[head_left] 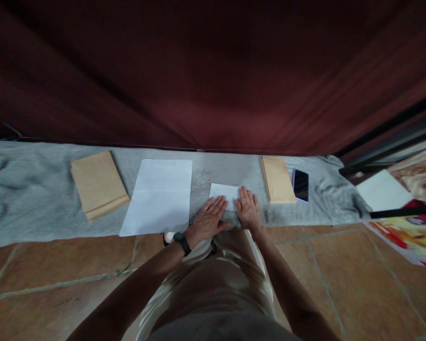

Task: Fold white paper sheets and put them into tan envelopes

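A small folded white paper [224,192] lies on a grey cloth [31,199] spread over the floor. My left hand [208,220] rests flat, fingers stretched out, on the paper's near left part; a dark watch is on that wrist. My right hand [247,208] lies flat with fingers together on the paper's right edge. Both hands press down and hold nothing.
A large white sheet [158,196] lies left of the hands, a stack of brown envelopes [97,183] further left. Another brown stack [277,179] and a dark phone [300,184] lie to the right. A dark red curtain hangs behind; tiled floor [341,265] is in front.
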A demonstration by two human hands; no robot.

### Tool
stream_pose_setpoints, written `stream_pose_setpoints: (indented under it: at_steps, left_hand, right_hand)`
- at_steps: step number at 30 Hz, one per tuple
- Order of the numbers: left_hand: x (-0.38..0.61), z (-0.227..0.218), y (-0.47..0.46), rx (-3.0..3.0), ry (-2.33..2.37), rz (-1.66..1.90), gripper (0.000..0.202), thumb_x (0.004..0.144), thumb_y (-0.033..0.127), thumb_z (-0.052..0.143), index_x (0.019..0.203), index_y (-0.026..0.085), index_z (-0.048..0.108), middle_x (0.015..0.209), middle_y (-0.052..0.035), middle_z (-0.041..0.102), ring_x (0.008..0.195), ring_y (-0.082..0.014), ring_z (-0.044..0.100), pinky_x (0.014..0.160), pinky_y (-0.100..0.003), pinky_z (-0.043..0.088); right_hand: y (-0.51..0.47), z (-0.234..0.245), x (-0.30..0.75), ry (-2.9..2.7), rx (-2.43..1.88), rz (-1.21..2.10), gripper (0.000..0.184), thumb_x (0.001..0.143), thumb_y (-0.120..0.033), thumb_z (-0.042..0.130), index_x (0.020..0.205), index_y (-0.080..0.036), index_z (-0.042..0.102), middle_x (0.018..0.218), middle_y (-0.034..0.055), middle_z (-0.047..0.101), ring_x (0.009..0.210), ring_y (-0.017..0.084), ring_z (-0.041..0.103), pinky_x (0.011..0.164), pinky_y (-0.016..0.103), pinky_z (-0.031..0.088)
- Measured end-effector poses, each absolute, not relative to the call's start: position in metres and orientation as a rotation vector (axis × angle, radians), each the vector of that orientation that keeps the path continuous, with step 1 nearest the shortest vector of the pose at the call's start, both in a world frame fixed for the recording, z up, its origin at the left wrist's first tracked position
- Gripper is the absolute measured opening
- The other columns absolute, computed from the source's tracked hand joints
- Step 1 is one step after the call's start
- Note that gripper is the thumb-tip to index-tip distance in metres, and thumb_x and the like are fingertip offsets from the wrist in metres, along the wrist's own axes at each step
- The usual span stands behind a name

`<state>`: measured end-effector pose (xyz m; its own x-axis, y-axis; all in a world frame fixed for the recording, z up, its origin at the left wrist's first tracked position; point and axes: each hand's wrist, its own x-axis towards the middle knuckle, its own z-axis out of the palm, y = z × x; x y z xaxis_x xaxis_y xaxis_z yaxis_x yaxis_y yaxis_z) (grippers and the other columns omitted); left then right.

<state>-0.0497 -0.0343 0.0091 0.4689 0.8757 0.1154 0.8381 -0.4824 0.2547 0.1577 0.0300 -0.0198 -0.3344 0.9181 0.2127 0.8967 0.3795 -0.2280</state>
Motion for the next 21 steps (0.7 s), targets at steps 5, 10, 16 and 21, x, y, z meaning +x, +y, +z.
stream_pose_setpoints:
  at_steps: [5, 10, 16, 21]
  left_hand:
    - [-0.053, 0.004, -0.035, 2.533, 1.56, 0.368, 0.077, 0.101, 0.06, 0.041, 0.158, 0.007, 0.033, 0.164, -0.0209, 0.033, 0.156, -0.028, 0.026, 0.128, -0.048, 0.019]
    - [-0.054, 0.0, -0.038, 2.515, 1.616, 0.427, 0.075, 0.102, 0.057, 0.04, 0.157, 0.006, 0.033, 0.164, -0.0218, 0.034, 0.156, -0.0296, 0.025, 0.127, -0.049, 0.024]
    - [-0.056, -0.003, -0.041, 2.307, 1.692, 0.627, 0.07, 0.102, 0.052, 0.043, 0.155, 0.006, 0.038, 0.163, -0.0225, 0.035, 0.155, -0.0316, 0.027, 0.127, -0.052, 0.026]
    - [-0.052, -0.007, -0.026, 1.681, 1.761, 1.0, 0.057, 0.098, 0.04, 0.05, 0.15, 0.016, 0.046, 0.159, -0.0165, 0.045, 0.149, -0.031, 0.04, 0.124, -0.053, 0.032]
  right_hand:
    - [0.033, -0.02, 0.166, -2.318, -1.646, 0.102, 0.057, 0.108, -0.037, 0.03, 0.157, -0.011, 0.04, 0.161, 0.0152, 0.042, 0.15, 0.03, 0.037, 0.123, 0.053, 0.023]
    - [0.033, -0.02, 0.174, -2.29, -1.686, 0.094, 0.054, 0.107, -0.034, 0.031, 0.157, -0.017, 0.042, 0.162, 0.0122, 0.041, 0.151, 0.03, 0.035, 0.123, 0.054, 0.023]
    - [0.03, -0.015, 0.178, -2.187, -1.7, 0.094, 0.054, 0.107, -0.034, 0.034, 0.156, -0.013, 0.042, 0.161, 0.0161, 0.041, 0.151, 0.029, 0.035, 0.122, 0.052, 0.027]
    - [0.007, -0.013, 0.165, -2.247, -1.525, 0.13, 0.054, 0.106, -0.029, 0.036, 0.155, -0.009, 0.042, 0.162, 0.0166, 0.04, 0.153, 0.027, 0.032, 0.123, 0.049, 0.029]
